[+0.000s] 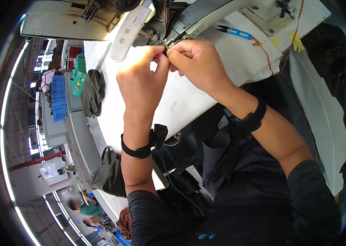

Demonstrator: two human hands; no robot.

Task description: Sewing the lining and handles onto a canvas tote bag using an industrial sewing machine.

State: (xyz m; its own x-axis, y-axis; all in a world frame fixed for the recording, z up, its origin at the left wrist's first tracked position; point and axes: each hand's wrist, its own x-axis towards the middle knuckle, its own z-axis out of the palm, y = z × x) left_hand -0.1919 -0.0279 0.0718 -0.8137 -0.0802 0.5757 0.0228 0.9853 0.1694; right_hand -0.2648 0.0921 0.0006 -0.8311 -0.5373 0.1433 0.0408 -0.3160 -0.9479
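My left hand [142, 78] and my right hand [197, 65] meet just below the presser and needle area of a sewing machine [189, 20]. Their fingertips pinch together around a small dark piece [165, 52], too small and hidden to make out. A white plastic panel [126, 35] on the machine is just above my left hand. To the right on the white tabletop [181, 110] lie blue thread snips [234, 31] with an orange cord [267, 57] tied to their handle. Both wrists wear black straps with devices.
Folded olive fabric [92, 92] and a dark olive bag [109, 176] sit at the table's left side. Farther left are a green box [77, 76], blue trays [59, 98] and co-workers [87, 207]. Dark material [332, 78] hangs at the far right.
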